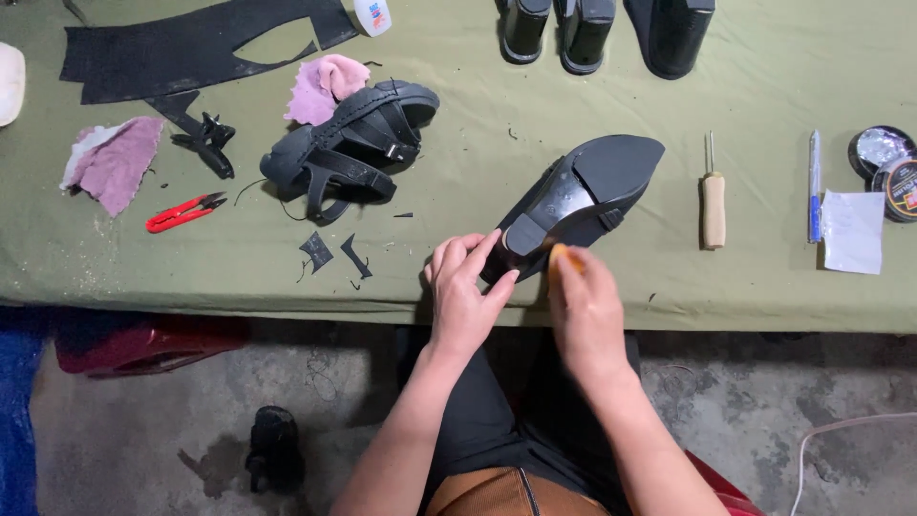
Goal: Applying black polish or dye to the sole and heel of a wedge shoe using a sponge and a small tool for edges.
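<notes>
On the olive-green table, head view: a black shoe lies sole up near the front edge, its long axis running diagonally from the heel, close to the person, up and to the right toward the pointed toe. The heel end lies directly ahead of both hands, between them; the toe points away.

Left hand: palm down, wrist straight, forearm rising from the lower centre of the picture. The fingers are curled narrowly round the heel's left side, touching it and steadying the shoe.

Right hand: back toward the camera, closed round a small orange object, only its tip showing, too hidden to identify. That tip sits just beside the heel's right edge; whether it touches cannot be told. Both hands are about equally near the heel.

Surroundings, same view: a black sandal lies left of the shoe, well apart from it, with a pink cloth behind it and black scraps in front. Red snips and a second pink cloth lie further left, below a sheet of black material. A wooden-handled awl, a pen, a white paper and round tins lie to the right. Three black heels stand at the far edge.
</notes>
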